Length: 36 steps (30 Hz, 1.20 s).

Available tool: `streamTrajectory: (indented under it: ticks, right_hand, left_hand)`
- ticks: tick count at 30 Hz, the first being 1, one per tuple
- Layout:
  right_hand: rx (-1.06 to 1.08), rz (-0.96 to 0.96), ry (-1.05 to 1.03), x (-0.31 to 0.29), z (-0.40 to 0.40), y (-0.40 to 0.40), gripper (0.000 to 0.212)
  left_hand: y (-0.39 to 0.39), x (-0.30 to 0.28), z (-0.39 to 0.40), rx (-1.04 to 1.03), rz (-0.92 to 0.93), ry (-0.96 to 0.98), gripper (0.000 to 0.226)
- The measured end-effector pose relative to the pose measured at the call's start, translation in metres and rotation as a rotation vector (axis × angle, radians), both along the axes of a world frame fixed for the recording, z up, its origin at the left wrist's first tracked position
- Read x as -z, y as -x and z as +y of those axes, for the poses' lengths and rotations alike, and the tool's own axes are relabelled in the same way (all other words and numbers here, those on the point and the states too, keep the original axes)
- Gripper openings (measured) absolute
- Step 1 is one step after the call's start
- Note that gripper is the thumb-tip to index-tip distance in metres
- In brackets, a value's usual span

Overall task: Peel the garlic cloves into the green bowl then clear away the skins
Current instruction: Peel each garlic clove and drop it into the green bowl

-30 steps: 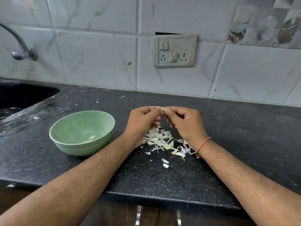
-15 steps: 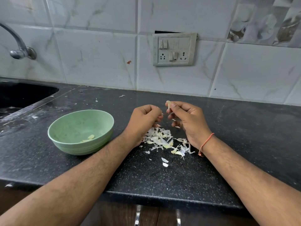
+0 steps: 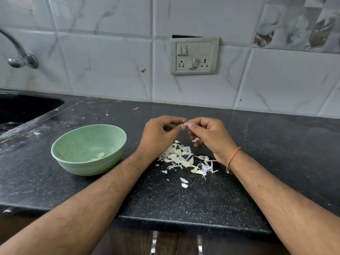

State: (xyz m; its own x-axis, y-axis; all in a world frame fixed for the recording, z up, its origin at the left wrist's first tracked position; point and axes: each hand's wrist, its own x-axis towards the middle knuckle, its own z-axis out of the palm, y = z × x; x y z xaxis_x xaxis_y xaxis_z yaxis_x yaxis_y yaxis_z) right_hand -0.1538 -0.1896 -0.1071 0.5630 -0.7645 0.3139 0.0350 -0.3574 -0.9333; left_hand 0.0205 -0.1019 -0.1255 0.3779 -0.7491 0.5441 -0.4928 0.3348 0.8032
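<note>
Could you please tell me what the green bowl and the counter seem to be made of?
Bowl: probably matte plastic or melamine; even pale green, dull sheen, moulded ridges round the base. Counter: likely polished black granite; fine pale speckles, soft reflections.

Garlic clove (image 3: 186, 124) mostly covered by both sets of fingers (image 3: 191, 124), only a pale tip shows; can't tell how much skin is on it. Left hand (image 3: 158, 135) and right hand (image 3: 211, 138) seen from the back, palms hidden. Pile of skins (image 3: 184, 159) partly behind the right wrist; whole cloves vs skins in it too small to separate. Tap (image 3: 18, 54) and sink (image 3: 22, 109) cut off by left edge. Both arms cut off at the bottom edge. Desk (image 3: 276, 162) runs out of view right.
</note>
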Motion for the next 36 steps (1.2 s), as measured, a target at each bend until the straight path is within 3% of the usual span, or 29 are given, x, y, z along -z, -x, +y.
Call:
streamTrajectory:
  ticks: [6,13,17,25,29,36]
  right_hand:
    - [-0.029,-0.012,0.100,-0.0021,0.0022,0.0016,0.008]
    - [0.204,0.158,0.576,-0.0003,0.0003,0.0031,0.010]
    - [0.216,0.217,0.696,-0.0012,-0.0036,0.0050,0.012]
    - [0.199,0.253,0.696,-0.0043,-0.0038,0.0079,0.012]
    - [0.166,0.212,0.527,-0.0057,-0.0043,0.0054,0.011]
    - [0.104,0.092,0.365,-0.0030,-0.0060,0.0024,0.013]
  left_hand:
    - [0.0000,0.0010,-0.0005,-0.006,0.031,0.025,0.016]
    - [0.0019,-0.0005,0.0015,0.026,0.036,0.009,0.015]
    - [0.0020,0.0002,0.0030,0.046,0.029,-0.018,0.010]
    - [0.0027,0.0009,0.0029,0.013,-0.029,-0.040,0.009]
    - [0.0042,0.0005,0.0031,-0.051,-0.080,-0.065,0.009]
    - [0.0058,-0.0033,0.0052,0.121,0.225,-0.114,0.009]
